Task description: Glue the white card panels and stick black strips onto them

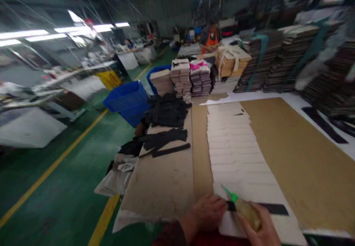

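A long row of overlapping white card pieces (235, 146) runs down the brown table (299, 153) toward me. At its near end my left hand (208, 211) presses on one end of a black strip (273, 209) that lies across the white pieces, fingers curled together. My right hand (259, 227) is wrapped round a small yellowish glue bottle (248, 211) with a green nozzle (229, 193), its tip pointing up and left over the white pieces. The picture is smeared by motion.
Black strips (166, 127) lie piled at the table's left side on a pale board (163, 179). Stacks of card and dark sheets (277, 61) line the far end. Blue bins (127, 101) and a green floor with yellow lines (55, 164) lie left. A person in orange (212, 37) stands far back.
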`<state>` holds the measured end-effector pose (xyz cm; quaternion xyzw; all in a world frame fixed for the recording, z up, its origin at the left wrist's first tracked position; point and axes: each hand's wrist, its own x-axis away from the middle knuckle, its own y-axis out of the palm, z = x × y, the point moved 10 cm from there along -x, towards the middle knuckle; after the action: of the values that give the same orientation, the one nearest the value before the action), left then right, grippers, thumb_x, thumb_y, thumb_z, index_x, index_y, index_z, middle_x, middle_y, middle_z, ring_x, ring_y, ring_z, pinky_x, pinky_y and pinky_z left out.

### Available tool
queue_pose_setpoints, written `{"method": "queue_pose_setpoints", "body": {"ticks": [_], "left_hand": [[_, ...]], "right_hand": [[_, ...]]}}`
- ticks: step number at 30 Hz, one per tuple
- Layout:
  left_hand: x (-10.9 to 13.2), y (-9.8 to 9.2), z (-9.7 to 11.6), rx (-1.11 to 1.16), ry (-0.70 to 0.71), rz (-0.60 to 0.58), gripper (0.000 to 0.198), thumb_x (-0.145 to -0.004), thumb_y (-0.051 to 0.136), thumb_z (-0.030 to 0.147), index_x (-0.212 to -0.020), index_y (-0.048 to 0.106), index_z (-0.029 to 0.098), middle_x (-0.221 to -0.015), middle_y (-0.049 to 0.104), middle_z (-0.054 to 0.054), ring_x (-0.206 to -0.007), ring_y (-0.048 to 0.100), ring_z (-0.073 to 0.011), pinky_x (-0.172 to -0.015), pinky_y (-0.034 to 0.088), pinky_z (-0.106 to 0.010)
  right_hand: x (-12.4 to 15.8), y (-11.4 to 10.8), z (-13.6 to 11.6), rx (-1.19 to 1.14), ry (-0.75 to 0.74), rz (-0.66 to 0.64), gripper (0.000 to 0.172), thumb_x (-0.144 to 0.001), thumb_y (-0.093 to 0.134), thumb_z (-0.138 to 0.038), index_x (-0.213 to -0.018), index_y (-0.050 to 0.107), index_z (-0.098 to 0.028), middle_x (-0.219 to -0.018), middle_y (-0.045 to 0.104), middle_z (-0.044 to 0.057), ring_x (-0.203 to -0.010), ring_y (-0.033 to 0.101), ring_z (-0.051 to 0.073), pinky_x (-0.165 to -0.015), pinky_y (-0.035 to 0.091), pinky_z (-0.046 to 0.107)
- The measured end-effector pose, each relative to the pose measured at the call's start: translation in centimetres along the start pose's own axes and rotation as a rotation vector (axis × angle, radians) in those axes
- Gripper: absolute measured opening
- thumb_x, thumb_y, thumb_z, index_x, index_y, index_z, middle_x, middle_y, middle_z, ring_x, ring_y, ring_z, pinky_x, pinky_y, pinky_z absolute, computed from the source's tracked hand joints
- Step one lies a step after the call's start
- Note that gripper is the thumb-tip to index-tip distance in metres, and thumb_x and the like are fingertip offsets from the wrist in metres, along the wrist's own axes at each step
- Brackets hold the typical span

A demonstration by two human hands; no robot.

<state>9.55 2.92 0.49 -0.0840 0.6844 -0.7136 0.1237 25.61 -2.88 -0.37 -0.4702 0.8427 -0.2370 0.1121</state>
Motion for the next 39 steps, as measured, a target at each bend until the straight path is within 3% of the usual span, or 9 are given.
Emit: {"method": "queue_pose_setpoints", "body": {"ticks": [6, 19, 25, 31, 39], "left_hand": [[0.1, 2.0, 0.5, 0.14, 0.009, -0.001, 0.041, -0.097, 0.042, 0.033, -0.135, 0.048, 0.017, -0.136, 0.054, -0.007, -0.12, 0.047, -0.0194, -0.089, 0.041, -0.035], [0.3, 1.8, 0.4, 0.201, 0.041, 0.076, 0.044, -0.097, 0.041, 0.029, -0.138, 0.045, 0.015, -0.137, 0.055, -0.006, -0.125, 0.046, -0.0197, -0.094, 0.04, -0.036], [0.3, 1.9, 0.4, 0.206, 0.043, 0.085, 0.043, -0.093, 0.046, 0.028, -0.134, 0.049, 0.014, -0.135, 0.057, -0.008, -0.124, 0.048, -0.0205, -0.091, 0.043, -0.036], [0.2, 1.9, 0.5, 0.204, 0.047, 0.078, 0.037, -0.092, 0.047, 0.027, -0.126, 0.056, 0.014, -0.13, 0.059, -0.01, -0.122, 0.05, -0.0212, -0.092, 0.044, -0.036], [0.3, 1.9, 0.4, 0.194, 0.04, 0.074, 0.046, -0.093, 0.046, 0.028, -0.137, 0.046, 0.014, -0.137, 0.054, -0.01, -0.121, 0.05, -0.0211, -0.091, 0.044, -0.037]], "right_hand": [[0.4, 0.0, -4.4, 0.089, -0.036, -0.028, 0.045, -0.083, 0.064, -0.054, -0.113, 0.052, -0.023, -0.111, 0.055, 0.007, -0.105, 0.055, 0.026, -0.096, 0.046, 0.045], [0.4, 1.7, -7.1, 0.21, -0.265, -0.086, 0.029, -0.092, 0.055, -0.042, -0.115, 0.051, -0.025, -0.112, 0.053, 0.008, -0.102, 0.058, 0.023, -0.088, 0.055, 0.041], [0.3, 1.8, -8.2, 0.269, -0.334, -0.091, 0.023, -0.093, 0.052, -0.037, -0.113, 0.053, -0.024, -0.109, 0.054, 0.009, -0.096, 0.06, 0.023, -0.082, 0.058, 0.041], [0.5, 2.2, -8.5, 0.3, -0.397, -0.121, 0.022, -0.093, 0.05, -0.028, -0.115, 0.052, -0.025, -0.11, 0.055, 0.009, -0.099, 0.059, 0.022, -0.085, 0.058, 0.04], [0.9, 1.7, -8.6, 0.371, -0.407, -0.074, 0.024, -0.093, 0.049, -0.025, -0.116, 0.054, -0.023, -0.112, 0.056, 0.011, -0.101, 0.059, 0.024, -0.085, 0.059, 0.042]]}}
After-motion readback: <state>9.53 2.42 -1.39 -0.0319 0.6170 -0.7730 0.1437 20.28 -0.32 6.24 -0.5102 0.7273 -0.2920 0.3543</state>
